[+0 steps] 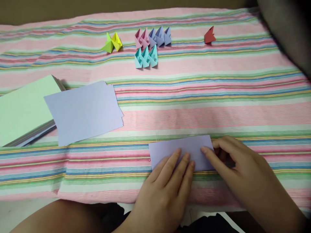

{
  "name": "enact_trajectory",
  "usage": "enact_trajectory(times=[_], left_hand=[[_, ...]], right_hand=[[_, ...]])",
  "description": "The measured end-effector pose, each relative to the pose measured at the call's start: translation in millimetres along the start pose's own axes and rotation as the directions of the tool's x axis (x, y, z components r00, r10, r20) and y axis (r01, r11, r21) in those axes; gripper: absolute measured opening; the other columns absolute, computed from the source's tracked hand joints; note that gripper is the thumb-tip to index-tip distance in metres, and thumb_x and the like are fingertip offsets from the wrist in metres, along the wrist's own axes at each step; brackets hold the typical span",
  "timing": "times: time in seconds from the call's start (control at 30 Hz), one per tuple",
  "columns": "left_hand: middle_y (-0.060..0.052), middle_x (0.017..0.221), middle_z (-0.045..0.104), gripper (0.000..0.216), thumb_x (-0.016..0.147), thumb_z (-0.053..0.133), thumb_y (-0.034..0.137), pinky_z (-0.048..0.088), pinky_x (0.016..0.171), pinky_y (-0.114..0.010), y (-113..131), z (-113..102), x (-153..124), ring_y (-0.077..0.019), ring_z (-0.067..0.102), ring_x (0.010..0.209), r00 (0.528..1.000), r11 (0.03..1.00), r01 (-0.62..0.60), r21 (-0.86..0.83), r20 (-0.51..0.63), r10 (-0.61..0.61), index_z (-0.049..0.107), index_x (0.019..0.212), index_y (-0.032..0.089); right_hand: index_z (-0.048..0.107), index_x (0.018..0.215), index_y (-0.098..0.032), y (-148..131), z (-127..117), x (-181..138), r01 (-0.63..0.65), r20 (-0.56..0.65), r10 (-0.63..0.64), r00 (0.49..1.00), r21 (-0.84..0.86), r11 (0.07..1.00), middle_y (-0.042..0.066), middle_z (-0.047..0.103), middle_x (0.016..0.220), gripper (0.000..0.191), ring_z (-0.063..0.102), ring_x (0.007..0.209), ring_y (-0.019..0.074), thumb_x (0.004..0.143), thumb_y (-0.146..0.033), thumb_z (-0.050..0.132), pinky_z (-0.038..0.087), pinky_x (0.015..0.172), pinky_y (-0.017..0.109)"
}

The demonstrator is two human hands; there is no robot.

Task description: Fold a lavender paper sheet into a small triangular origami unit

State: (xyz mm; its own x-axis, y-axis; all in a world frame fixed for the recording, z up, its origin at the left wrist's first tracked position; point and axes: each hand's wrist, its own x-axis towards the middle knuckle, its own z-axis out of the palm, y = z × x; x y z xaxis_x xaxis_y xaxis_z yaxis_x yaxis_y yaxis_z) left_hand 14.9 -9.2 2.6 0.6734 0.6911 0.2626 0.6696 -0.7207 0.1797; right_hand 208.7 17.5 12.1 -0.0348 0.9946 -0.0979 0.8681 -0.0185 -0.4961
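A lavender sheet of paper (165, 149), a long narrow rectangle that looks folded, lies on the striped cloth near the table's front edge. My left hand (167, 184) rests flat on its lower part, fingers stretched out. At the paper's right end, my right hand (233, 165) pinches the edge, the thumb on top and the curled fingers behind it. To the left lie several loose lavender sheets (85, 113), slightly fanned. They overlap the corner of a thick paper stack (26, 106) topped with light green.
Along the back stand small folded paper pieces: green and yellow (113, 42), pink (142, 38), lavender (159, 36), turquoise (146, 57) and a lone red piece (210, 35). The striped cloth (218, 119) has a crease at front left. A dark blurred shape (289, 29) fills the upper right corner.
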Motion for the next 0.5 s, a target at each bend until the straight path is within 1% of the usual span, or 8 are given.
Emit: enact_trajectory(times=[0.13, 0.2, 0.3, 0.37, 0.5], left_hand=[[-0.007, 0.133, 0.056, 0.043, 0.093, 0.028, 0.011, 0.044, 0.101, -0.033, 0, 0, 0, -0.024, 0.047, 0.127, 1.0, 1.0, -0.012, -0.015, 0.001, 0.012, 0.055, 0.126, 0.009], [-0.008, 0.136, 0.052, 0.043, 0.093, 0.029, 0.012, 0.043, 0.101, -0.033, 0, 2, 0, -0.0239, 0.045, 0.129, 1.0, 1.0, 0.001, -0.017, 0.008, -0.001, 0.052, 0.129, 0.008], [-0.01, 0.142, 0.045, 0.043, 0.093, 0.037, 0.018, 0.04, 0.105, -0.034, -1, 7, 1, -0.0246, 0.04, 0.133, 0.999, 0.999, 0.047, 0.008, 0.016, -0.047, 0.047, 0.134, 0.008], [-0.01, 0.143, 0.044, 0.044, 0.093, 0.04, 0.021, 0.037, 0.107, -0.035, -1, 10, 2, -0.0251, 0.037, 0.135, 0.998, 0.998, 0.054, 0.022, 0.028, -0.055, 0.046, 0.135, 0.008], [-0.01, 0.14, 0.048, 0.044, 0.094, 0.031, 0.016, 0.037, 0.107, -0.034, -1, 9, 1, -0.0246, 0.039, 0.133, 0.998, 0.999, 0.045, 0.008, 0.046, -0.045, 0.048, 0.134, 0.008]], right_hand=[[0.043, 0.065, -0.022, 0, 0, -1, 0.02, -0.006, -0.02, 1.0, -0.028, 0.999, 0.001, 0.052, 0.069, 0.028, 0.05, 0.063, 0.0163, 0.089, -0.038, 0.045, 0.038, 0.057, 0.03], [0.043, 0.066, -0.022, 0, 0, -1, 0.026, -0.005, -0.027, 1.0, -0.04, 0.999, 0.001, 0.052, 0.069, 0.028, 0.05, 0.063, 0.0165, 0.089, -0.038, 0.044, 0.038, 0.057, 0.031], [0.042, 0.066, -0.023, 2, 0, -2, 0.039, 0.008, -0.038, 0.999, -0.054, 0.998, 0.001, 0.051, 0.069, 0.029, 0.05, 0.063, 0.0168, 0.09, -0.039, 0.04, 0.038, 0.057, 0.031], [0.043, 0.067, -0.023, 2, 0, -2, 0.042, 0.012, -0.041, 0.999, -0.058, 0.997, 0.001, 0.051, 0.069, 0.029, 0.05, 0.063, 0.0168, 0.091, -0.039, 0.039, 0.038, 0.057, 0.031], [0.045, 0.07, -0.023, 3, -1, -2, 0.029, 0.024, -0.028, 0.999, -0.059, 0.998, 0.001, 0.052, 0.071, 0.029, 0.05, 0.064, 0.0168, 0.09, -0.043, 0.04, 0.038, 0.056, 0.031]])
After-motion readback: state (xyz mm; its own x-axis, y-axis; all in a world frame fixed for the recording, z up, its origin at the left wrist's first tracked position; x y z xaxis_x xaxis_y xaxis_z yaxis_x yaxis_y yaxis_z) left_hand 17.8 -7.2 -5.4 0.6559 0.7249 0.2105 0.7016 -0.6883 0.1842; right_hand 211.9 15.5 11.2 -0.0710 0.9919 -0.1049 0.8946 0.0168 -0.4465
